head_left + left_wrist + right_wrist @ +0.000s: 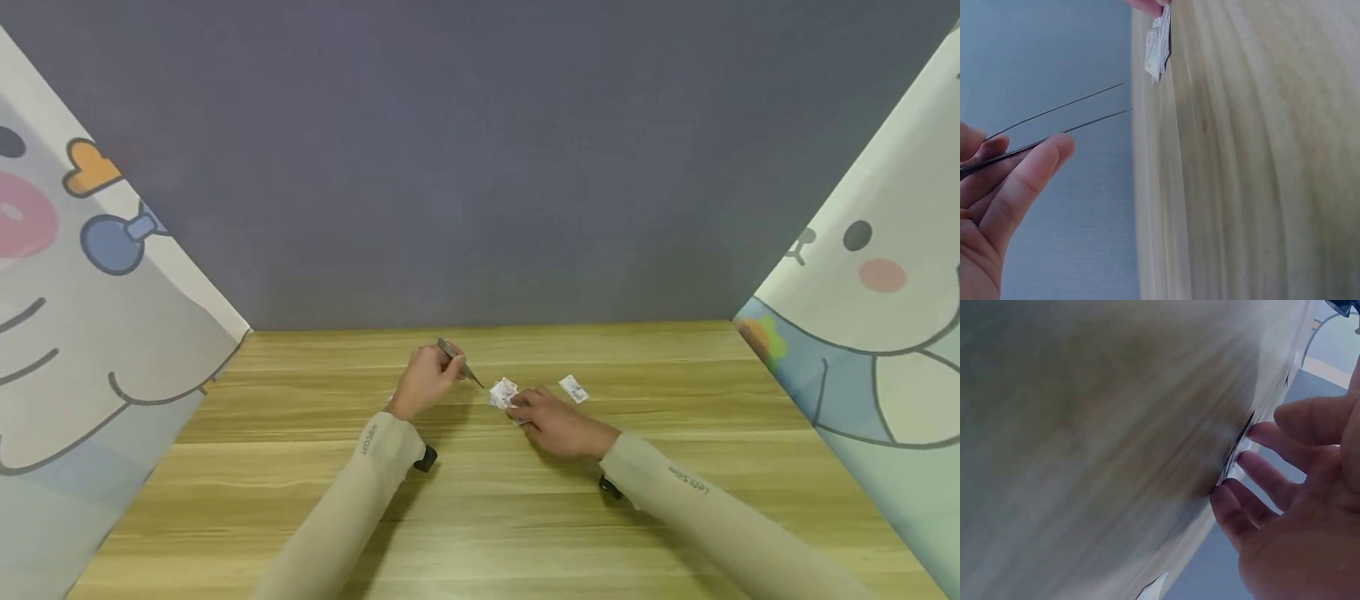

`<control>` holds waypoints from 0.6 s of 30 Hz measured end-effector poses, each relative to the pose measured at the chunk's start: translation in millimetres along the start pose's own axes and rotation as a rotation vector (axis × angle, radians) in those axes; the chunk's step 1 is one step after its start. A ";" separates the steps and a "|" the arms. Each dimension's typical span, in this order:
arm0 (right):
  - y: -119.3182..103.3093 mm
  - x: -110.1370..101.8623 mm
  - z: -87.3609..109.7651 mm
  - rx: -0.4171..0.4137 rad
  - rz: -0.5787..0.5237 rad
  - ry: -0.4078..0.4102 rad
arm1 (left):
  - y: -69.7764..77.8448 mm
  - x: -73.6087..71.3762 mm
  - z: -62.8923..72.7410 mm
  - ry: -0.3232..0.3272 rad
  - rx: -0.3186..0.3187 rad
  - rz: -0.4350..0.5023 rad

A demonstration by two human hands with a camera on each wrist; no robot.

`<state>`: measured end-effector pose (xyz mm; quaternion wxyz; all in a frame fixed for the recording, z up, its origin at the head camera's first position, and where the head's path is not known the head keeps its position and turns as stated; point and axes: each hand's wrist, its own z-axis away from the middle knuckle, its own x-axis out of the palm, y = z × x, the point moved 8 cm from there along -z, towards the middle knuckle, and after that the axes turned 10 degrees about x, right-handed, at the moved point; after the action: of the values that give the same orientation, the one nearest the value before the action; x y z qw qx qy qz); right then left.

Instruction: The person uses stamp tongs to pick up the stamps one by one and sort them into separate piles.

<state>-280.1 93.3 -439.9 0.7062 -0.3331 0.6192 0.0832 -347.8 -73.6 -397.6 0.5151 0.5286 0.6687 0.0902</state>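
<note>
Two beige sleeves (337,508); the left hand (427,382) pinches one pair of tweezers (459,362), its two parted prongs (1097,120) clear only from the left wrist; the right hand (558,425), fingers loosely extended, touches one printed-paper pile (502,390); one slip (573,388) lies beyond it.

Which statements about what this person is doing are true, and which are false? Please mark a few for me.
1. The left hand holds tweezers. True.
2. The tips of the tweezers are squeezed together. False: they stand apart.
3. The fingers of the right hand touch the paper pile. True.
4. Every slip of paper lies in the pile. False: one slip lies apart, on the wooden table.
5. Cartoon figures cover the back wall. False: it is plain; the cartoons are on the side walls.
</note>
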 end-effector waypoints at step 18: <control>-2.6 7.7 6.9 0.015 0.080 -0.095 | -12.3 20.6 -6.3 0.025 -0.138 -0.041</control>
<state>-271.3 93.1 -446.0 0.7334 -0.2985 0.5983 0.1227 -358.4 -59.7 -415.2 0.5437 0.4770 0.6778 0.1319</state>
